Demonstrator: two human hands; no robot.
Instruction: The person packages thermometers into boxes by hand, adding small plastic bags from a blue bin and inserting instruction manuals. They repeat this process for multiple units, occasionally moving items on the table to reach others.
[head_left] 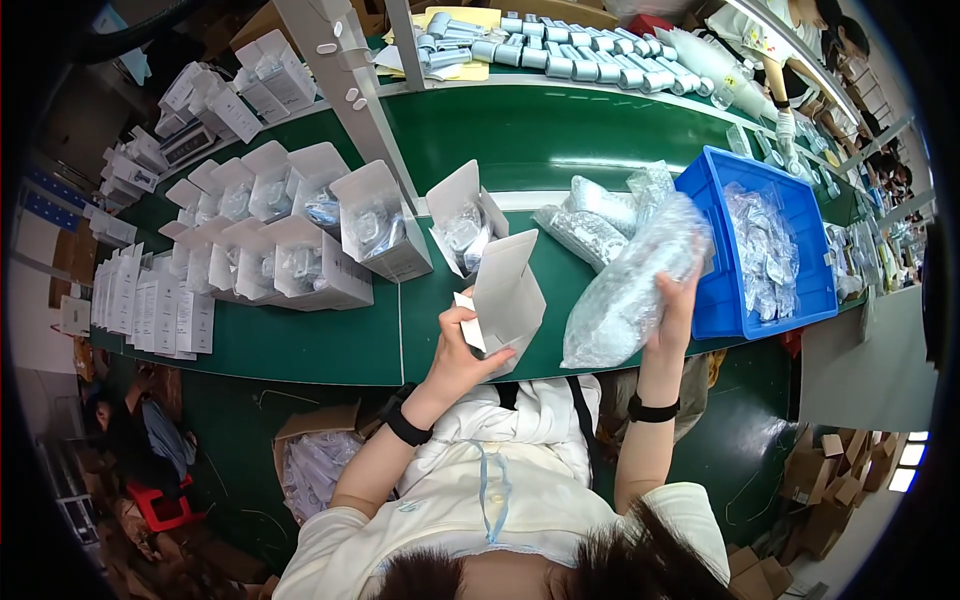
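Nearest, a white shirt [440,510] is worn, with a green counter [300,345] beyond. Over its front edge, a bubble-wrapped bundle [630,290] is gripped by the right hand [677,312], an open white box [512,300] by the left hand [460,358]. On white cartons [195,330], fine print is too small to be read.

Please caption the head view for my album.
Left hand holds an open white carton, right hand a bubble-wrapped package, near a blue crate.

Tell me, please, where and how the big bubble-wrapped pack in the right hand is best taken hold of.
Probably around the middle of the bubble-wrapped pack, coming from its right side, where the right hand holds it: the pack is long and slanted, so a mid-length hold should balance it.
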